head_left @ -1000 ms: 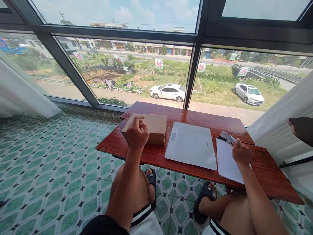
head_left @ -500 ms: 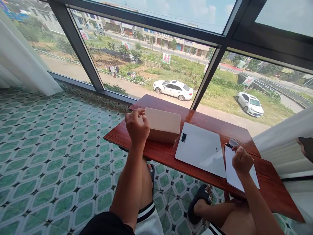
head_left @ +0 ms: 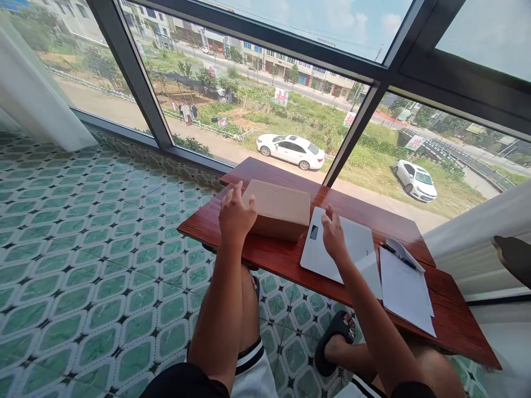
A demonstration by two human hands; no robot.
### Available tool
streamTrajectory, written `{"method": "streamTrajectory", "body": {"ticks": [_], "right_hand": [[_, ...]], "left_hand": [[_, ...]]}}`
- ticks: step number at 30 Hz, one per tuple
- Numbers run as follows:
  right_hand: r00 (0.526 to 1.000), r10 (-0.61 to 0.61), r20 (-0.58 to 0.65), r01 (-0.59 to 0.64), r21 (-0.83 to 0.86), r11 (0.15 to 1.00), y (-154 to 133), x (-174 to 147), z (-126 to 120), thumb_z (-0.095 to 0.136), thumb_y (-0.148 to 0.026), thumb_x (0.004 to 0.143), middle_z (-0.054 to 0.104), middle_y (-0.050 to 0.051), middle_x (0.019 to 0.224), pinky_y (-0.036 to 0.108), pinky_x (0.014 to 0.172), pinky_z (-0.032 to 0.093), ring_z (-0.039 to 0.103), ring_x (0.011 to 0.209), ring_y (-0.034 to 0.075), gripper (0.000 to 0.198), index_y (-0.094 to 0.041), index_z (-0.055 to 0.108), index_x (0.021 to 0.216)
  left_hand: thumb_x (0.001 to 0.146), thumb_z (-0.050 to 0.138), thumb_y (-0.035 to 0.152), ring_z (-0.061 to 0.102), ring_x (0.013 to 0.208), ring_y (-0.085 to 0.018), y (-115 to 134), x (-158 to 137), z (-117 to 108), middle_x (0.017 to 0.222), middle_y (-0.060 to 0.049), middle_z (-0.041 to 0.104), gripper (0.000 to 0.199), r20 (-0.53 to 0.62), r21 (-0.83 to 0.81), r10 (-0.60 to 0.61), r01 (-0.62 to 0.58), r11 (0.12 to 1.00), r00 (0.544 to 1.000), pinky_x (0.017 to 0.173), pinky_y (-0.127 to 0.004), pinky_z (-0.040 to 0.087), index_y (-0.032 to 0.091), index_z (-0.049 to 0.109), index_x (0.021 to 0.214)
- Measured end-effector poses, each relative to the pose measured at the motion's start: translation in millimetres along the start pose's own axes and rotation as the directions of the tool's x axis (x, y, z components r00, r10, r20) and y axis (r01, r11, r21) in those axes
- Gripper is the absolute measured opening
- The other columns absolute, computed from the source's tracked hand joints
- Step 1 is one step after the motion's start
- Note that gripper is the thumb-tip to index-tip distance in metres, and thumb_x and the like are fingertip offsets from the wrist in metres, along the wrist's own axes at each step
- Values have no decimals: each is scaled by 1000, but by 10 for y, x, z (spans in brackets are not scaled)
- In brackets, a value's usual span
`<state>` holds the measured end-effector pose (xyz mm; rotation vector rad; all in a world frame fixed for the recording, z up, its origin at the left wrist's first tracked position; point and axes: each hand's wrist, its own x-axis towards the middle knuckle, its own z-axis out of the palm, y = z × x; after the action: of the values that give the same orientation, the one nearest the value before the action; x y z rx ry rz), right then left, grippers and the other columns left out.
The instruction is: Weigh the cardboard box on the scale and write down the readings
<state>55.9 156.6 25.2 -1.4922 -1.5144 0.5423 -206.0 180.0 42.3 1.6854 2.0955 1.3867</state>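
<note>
A closed brown cardboard box [head_left: 279,208] lies on the red-brown wooden table [head_left: 375,207]. At the box's left end is my left hand [head_left: 238,215], its fingers apart; whether it touches the box I cannot tell. My right hand [head_left: 334,234] hovers over a flat white digital scale [head_left: 352,240] with a small dark display, right of the box. Its fingers are raised and loosely apart, and nothing shows in them. To the right of the scale, a black pen [head_left: 401,256] rests across the top of white paper sheets [head_left: 406,293].
Behind the table stands a large window with dark frames [head_left: 357,132]. A white curtain [head_left: 468,249] hangs at the right, with a dark object [head_left: 512,257] in front of it. My legs and a black sandal [head_left: 334,342] are below the table edge.
My right hand has let go of the pen on the papers and moved left over the scale. My left hand has opened its fingers beside the box. The view has shifted slightly.
</note>
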Motion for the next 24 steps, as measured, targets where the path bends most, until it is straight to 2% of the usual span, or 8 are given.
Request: {"method": "streamTrajectory", "body": {"ticks": [5,10,16,20,24], "right_hand": [[979,126,158,-129,11,992,-46,-42,286,29,-70,93,24,14,162,41,125,17,24,151,25,91,-8,22,158],[962,151,229,-147,-37,988,-138,-93,410,26,-77,90,20,11,163,42,126,15,18,153,26,97,-8,22,159],[969,107,221,-110,2,994,-181,-121,431,32,-69,94,27,10,161,43,124,21,26,150,25,87,-12,22,159],[974,38,224,-49,44,998,-168,-122,408,40,-69,93,38,10,156,45,119,32,41,141,27,82,-18,28,157],[974,-11,225,-1,53,999,-148,-106,402,42,-69,93,45,12,150,45,114,37,47,135,28,78,-19,35,153]], "left_hand": [[90,44,50,56,125,-41,-12,-10,-31,140,-24,56,70,162,112,-108,90,990,981,103,-56,44,11,41,147],[89,42,57,63,112,-46,21,-14,-87,128,-29,62,79,214,238,-222,170,956,951,92,-58,47,8,34,150],[90,37,58,66,107,-44,79,-21,-150,116,-26,68,69,276,313,-249,158,936,928,91,-56,48,12,48,141],[91,36,56,65,108,-43,117,-31,-179,115,-24,69,66,295,329,-253,151,932,922,92,-54,48,13,48,139],[91,36,54,65,108,-43,141,-35,-187,114,-24,69,64,293,337,-249,145,930,923,93,-53,48,12,48,138]]}}
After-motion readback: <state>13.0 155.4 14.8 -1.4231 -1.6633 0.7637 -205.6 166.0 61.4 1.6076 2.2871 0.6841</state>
